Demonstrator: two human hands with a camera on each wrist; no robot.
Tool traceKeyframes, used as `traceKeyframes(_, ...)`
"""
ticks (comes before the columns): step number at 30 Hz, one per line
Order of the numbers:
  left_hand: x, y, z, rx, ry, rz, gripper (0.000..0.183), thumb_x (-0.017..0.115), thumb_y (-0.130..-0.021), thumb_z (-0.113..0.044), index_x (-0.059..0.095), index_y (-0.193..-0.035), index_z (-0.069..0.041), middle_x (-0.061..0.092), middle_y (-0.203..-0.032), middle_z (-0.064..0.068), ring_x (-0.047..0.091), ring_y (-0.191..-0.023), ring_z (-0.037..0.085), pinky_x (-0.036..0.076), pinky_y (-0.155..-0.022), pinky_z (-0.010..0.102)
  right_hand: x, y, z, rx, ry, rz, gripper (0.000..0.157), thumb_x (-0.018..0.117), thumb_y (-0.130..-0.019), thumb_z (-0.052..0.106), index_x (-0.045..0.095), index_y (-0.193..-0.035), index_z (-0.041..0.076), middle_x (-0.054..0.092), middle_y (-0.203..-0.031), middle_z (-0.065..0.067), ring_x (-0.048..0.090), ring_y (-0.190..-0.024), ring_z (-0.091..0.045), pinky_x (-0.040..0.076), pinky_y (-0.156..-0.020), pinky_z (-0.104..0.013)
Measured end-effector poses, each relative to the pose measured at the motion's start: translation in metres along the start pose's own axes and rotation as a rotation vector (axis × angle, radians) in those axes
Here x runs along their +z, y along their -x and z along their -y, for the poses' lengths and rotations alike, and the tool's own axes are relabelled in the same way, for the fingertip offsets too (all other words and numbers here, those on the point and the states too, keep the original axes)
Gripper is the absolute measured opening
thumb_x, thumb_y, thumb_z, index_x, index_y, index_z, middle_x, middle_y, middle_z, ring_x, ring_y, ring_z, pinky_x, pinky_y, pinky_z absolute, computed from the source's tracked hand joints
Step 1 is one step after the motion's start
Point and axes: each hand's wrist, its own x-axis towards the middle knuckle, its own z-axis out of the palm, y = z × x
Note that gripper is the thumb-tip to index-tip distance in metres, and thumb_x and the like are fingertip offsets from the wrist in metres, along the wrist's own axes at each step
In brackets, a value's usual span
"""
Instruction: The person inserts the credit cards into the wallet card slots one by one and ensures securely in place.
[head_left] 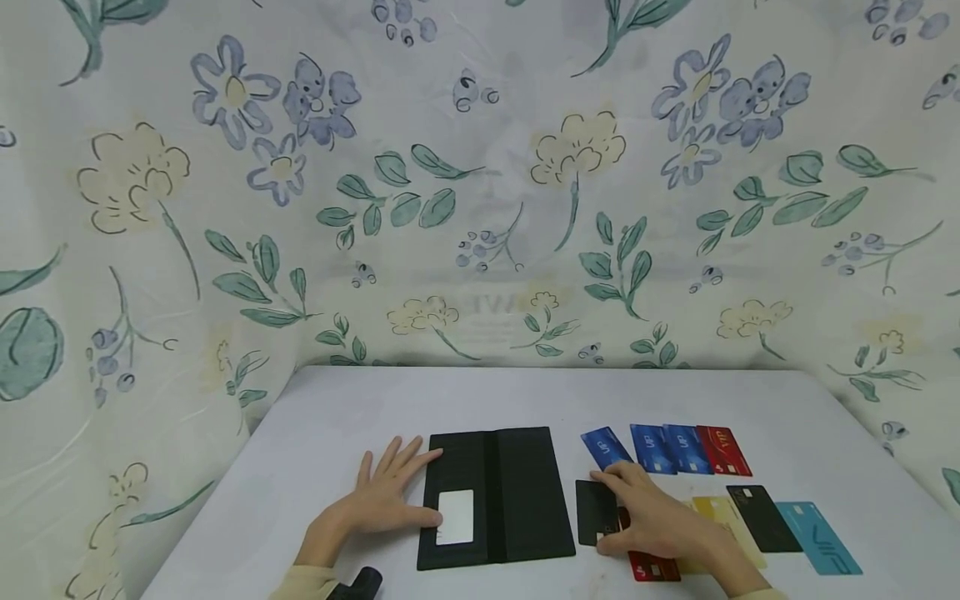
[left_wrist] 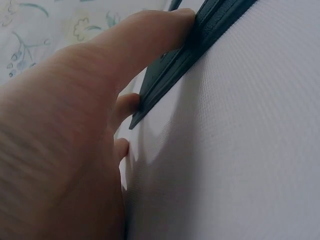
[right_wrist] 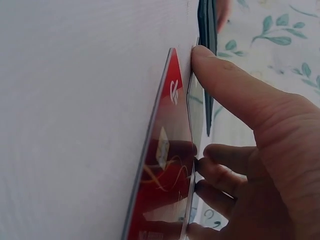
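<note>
Black wallet [head_left: 534, 492]: spread flat on a white table [head_left: 525, 396], left of the cards, a white panel [head_left: 455, 518] showing in its left half.
Left hand [head_left: 381, 504]: fingers fanned and nearly straight, thumb and fingertips touching the wallet's left side, gripping nothing.
Right hand [head_left: 651, 512]: fingers bent, thumb at the near end and fingertip at the far end of 1 black card [head_left: 595, 510], pinching it just right of the wallet.
Red card [head_left: 655, 568]: under the right hand, partly hidden; its chip and gold swirls show in the right wrist view.
Top row: 1 blue card [head_left: 606, 447] lies angled beside 2 overlapping blue cards [head_left: 666, 448] and 1 red bank card [head_left: 724, 451].
Lower right: a gold card [head_left: 731, 533], a second black card [head_left: 765, 518] and a teal card [head_left: 819, 537] marked VIP lie in a fanned line.
Backdrop [head_left: 495, 208]: pale cloth printed with blue and yellow flowers and green leaves.
</note>
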Motion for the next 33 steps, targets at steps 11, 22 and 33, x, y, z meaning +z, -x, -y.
traceKeyframes(11, 0.0000, 0.0004, -0.0002, 0.003, 0.004, -0.002, 0.093, 0.076, -0.076, -0.056, 0.038, -0.152, -0.018, 0.016, -0.164, 0.017, -0.003, -0.150, 0.046, -0.014, -0.109, 0.071, 0.0004, 0.0008, -0.0010, -0.010, 0.013, -0.030, 0.087, 0.085, -0.070, 0.049, 0.050, -0.141, 0.012, 0.040, -0.137, -0.009, 0.040, -0.124, -0.031, 0.049, -0.097, -0.057)
traceKeyframes(22, -0.0004, 0.0011, -0.0020, -0.004, 0.004, -0.003, 0.092, 0.075, -0.076, -0.056, 0.039, -0.152, -0.018, 0.016, -0.164, 0.018, -0.002, -0.150, 0.046, -0.014, -0.109, 0.071, -0.0007, 0.0009, 0.0000, 0.023, -0.052, -0.002, 0.082, 0.087, -0.070, 0.042, 0.046, -0.133, 0.008, 0.040, -0.134, -0.011, 0.043, -0.118, -0.029, 0.049, -0.098, -0.055)
traceKeyframes(33, 0.0012, 0.0008, -0.0011, -0.007, -0.011, -0.014, 0.092, 0.075, -0.076, -0.057, 0.039, -0.151, -0.018, 0.016, -0.164, 0.018, -0.001, -0.150, 0.046, -0.012, -0.109, 0.072, -0.0017, -0.0011, 0.0016, 0.062, -0.127, -0.046, 0.075, 0.088, -0.073, 0.028, 0.047, -0.132, 0.009, 0.048, -0.128, -0.010, 0.050, -0.112, -0.027, 0.049, -0.098, -0.055)
